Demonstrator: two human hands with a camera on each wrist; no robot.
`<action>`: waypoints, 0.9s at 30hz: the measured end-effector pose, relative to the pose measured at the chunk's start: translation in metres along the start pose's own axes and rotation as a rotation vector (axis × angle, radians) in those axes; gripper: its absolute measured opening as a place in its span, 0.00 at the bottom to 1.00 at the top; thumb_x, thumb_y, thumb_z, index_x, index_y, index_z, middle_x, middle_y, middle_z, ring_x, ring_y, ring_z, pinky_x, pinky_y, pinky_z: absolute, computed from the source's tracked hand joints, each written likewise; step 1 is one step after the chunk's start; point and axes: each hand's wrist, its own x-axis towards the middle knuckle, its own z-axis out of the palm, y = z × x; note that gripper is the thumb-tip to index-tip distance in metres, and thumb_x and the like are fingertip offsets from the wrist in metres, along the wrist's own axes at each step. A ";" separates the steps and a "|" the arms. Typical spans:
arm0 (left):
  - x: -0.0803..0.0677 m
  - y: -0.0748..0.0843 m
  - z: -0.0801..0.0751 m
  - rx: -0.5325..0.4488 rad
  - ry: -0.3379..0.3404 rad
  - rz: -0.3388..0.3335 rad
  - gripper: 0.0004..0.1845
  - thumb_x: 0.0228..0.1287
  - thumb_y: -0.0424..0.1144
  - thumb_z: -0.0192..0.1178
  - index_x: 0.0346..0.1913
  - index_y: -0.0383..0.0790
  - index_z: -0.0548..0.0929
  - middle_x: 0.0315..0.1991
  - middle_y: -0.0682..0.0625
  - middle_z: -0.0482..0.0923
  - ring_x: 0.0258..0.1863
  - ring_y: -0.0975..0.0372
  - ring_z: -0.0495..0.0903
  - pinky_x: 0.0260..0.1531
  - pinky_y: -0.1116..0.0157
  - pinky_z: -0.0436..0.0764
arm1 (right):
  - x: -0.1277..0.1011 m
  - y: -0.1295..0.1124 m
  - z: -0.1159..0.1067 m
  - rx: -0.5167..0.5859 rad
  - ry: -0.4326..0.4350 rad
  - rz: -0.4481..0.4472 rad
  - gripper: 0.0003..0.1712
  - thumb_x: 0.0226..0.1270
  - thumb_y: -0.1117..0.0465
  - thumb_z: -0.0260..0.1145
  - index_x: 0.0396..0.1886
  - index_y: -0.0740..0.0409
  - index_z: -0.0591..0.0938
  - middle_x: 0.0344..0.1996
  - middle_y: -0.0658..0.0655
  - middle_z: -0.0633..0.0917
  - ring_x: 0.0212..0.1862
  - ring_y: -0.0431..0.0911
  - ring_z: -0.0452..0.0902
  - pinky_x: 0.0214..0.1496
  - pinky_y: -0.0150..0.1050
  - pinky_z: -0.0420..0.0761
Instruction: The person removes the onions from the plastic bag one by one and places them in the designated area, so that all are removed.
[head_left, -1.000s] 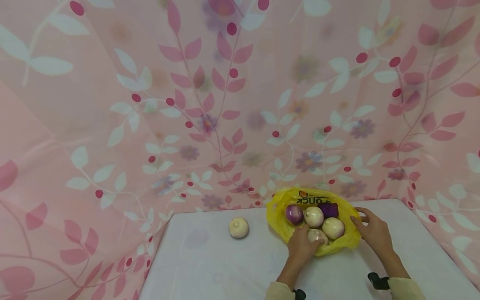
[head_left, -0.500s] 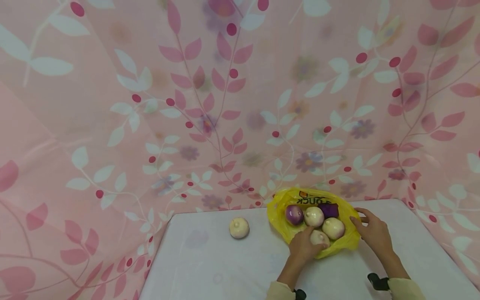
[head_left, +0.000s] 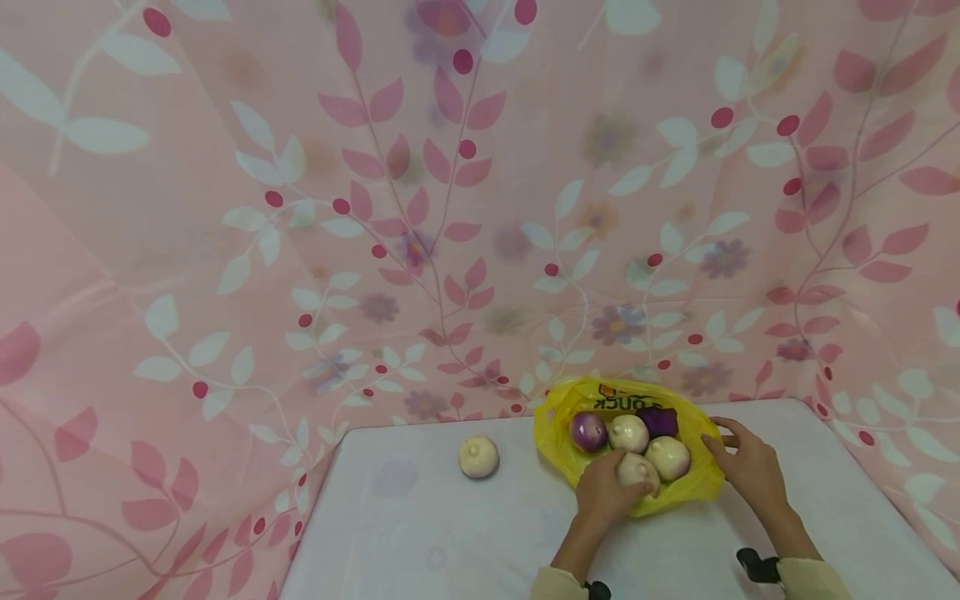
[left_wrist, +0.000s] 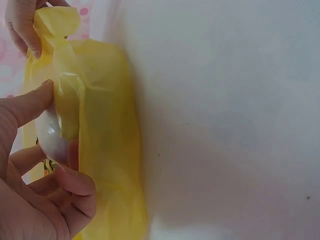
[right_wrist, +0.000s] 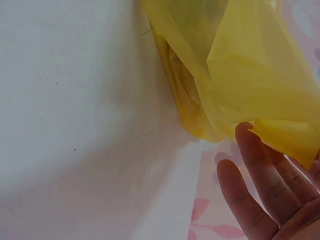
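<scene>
A yellow plastic bag (head_left: pixel 555 454) lies open on the table, holding several round vegetables. My left hand (head_left: pixel 602 492) reaches over its near rim and grips a pale onion (head_left: pixel 637 473), thumb and fingers around its sides. In the left wrist view, the bag's film (left_wrist: pixel 110 125) hangs beside that onion (left_wrist: pixel 52 132). My right hand (head_left: pixel 750 464) holds the bag's right rim between thumb and fingers; in the right wrist view, fingers (right_wrist: pixel 265 175) lie against the film. A glossy purple onion (head_left: pixel 588 432), pale onions (head_left: pixel 628 434) and a dark purple object (head_left: pixel 660 421) of unclear kind sit inside.
Left of the bag, another pale onion (head_left: pixel 478 457) lies on the white table (head_left: pixel 420 533). A pink floral curtain (head_left: pixel 465 250) hangs right behind the table's back edge.
My left hand and the pale onion it grips have shifted only slightly within the bag's near side. My right hand stays at the bag's rim.
</scene>
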 end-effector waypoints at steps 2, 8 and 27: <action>0.000 0.001 -0.002 -0.018 0.006 0.000 0.31 0.49 0.60 0.73 0.57 0.53 0.83 0.49 0.60 0.81 0.49 0.63 0.79 0.51 0.59 0.76 | 0.000 0.001 0.000 -0.003 0.005 -0.002 0.29 0.72 0.51 0.63 0.62 0.68 0.73 0.46 0.79 0.80 0.40 0.68 0.82 0.25 0.43 0.83; -0.002 0.005 -0.016 -0.053 0.024 0.015 0.32 0.49 0.58 0.73 0.58 0.51 0.83 0.49 0.58 0.81 0.49 0.63 0.78 0.52 0.59 0.77 | 0.001 0.001 0.000 -0.006 0.008 -0.001 0.29 0.72 0.51 0.63 0.62 0.67 0.73 0.46 0.79 0.81 0.40 0.68 0.82 0.25 0.42 0.83; -0.005 0.006 -0.042 -0.030 0.132 0.071 0.29 0.47 0.56 0.75 0.54 0.50 0.85 0.45 0.56 0.82 0.42 0.63 0.80 0.41 0.60 0.78 | 0.000 -0.001 -0.001 -0.001 -0.002 0.007 0.28 0.72 0.52 0.63 0.62 0.67 0.73 0.48 0.79 0.80 0.42 0.69 0.81 0.26 0.43 0.84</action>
